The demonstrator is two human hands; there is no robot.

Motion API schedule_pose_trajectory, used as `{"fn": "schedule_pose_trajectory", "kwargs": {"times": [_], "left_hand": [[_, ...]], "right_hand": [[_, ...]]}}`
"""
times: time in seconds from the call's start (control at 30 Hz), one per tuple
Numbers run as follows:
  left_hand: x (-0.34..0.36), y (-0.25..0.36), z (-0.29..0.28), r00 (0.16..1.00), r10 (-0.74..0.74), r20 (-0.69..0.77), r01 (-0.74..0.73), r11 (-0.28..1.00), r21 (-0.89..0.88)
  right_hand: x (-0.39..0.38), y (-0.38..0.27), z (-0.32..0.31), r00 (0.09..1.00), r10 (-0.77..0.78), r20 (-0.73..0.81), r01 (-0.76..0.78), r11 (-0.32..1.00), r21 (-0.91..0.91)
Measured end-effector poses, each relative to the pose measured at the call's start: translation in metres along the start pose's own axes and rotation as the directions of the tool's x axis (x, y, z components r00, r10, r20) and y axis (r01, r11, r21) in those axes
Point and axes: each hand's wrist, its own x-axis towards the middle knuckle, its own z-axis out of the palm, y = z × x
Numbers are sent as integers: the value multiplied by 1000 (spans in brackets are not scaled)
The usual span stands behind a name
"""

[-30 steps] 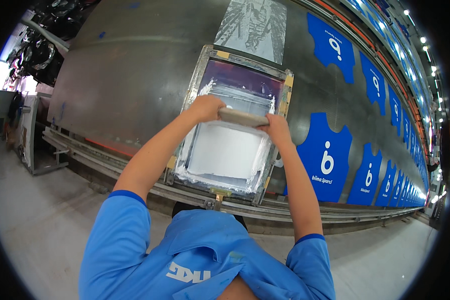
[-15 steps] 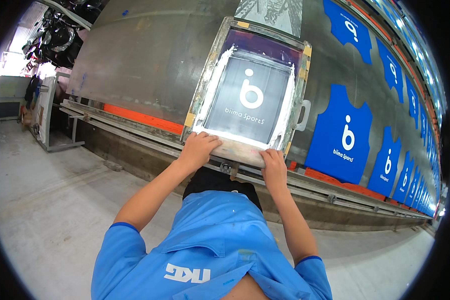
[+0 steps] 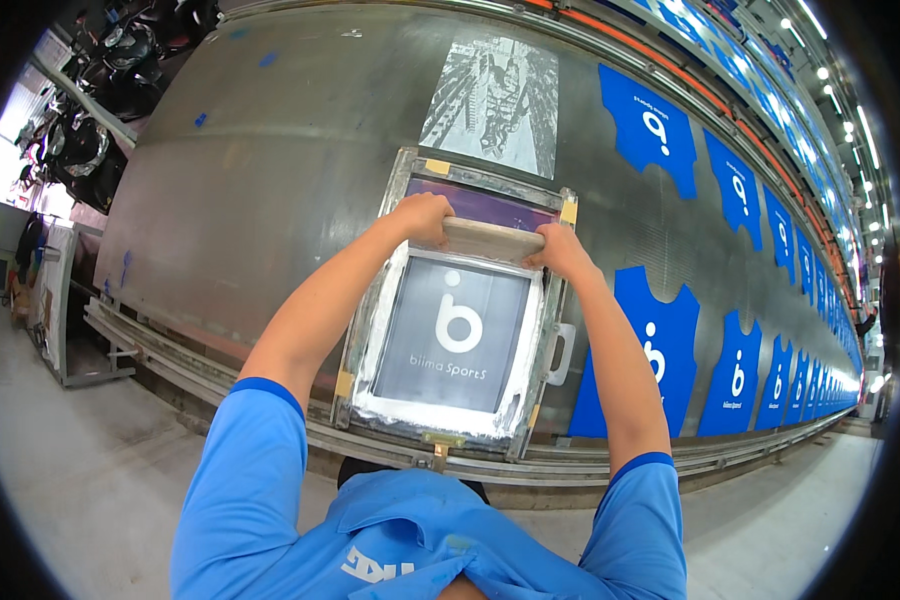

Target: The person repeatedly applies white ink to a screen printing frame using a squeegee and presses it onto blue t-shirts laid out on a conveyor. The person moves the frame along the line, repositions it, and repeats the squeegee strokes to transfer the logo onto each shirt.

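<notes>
Both my hands grip a wooden-handled squeegee [image 3: 492, 240] at its two ends. My left hand [image 3: 425, 220] is closed round the left end, my right hand [image 3: 562, 250] round the right end. The squeegee lies across the far part of a screen printing frame [image 3: 362, 345], with its blade edge hidden under the handle. White ink [image 3: 440, 420] rings the grey mesh, which carries a round logo and lettering. Beyond the squeegee shows a purple strip of mesh [image 3: 500, 203]. A white handle [image 3: 560, 353] sticks out from the frame's right side.
Blue printed garment pieces [image 3: 635, 340] lie in rows along the long metal table [image 3: 240, 180] to the right. A black-and-white picture sheet [image 3: 495, 100] lies beyond the frame. A metal rail [image 3: 220, 385] follows the near table edge. A white stand [image 3: 65, 300] is at the left.
My hands have pushed the squeegee from the near end of the screen to its far end. The view has shifted, with more of the far table now showing.
</notes>
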Motion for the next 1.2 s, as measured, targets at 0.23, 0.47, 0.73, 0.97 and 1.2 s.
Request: {"fn": "schedule_pose_trajectory", "kwargs": {"times": [0.23, 0.47, 0.73, 0.97, 1.2], "left_hand": [[-3, -2, 13, 999, 28, 27, -28, 1000, 5], [-129, 28, 87, 1000, -1, -23, 1, 1000, 2], [-247, 47, 154, 990, 30, -140, -28, 999, 20], [-128, 20, 82, 994, -5, -109, 9, 999, 35], [2, -4, 0, 997, 25, -78, -21, 998, 52]], "right_hand": [[-4, 16, 28, 1000, 8, 27, -8, 1000, -11], [-134, -26, 82, 999, 32, -7, -32, 999, 20], [-237, -51, 137, 982, -140, -129, 145, 989, 32], [-121, -31, 68, 974, -147, -175, 109, 971, -211], [0, -5, 2, 994, -27, -102, 7, 982, -186]]}}
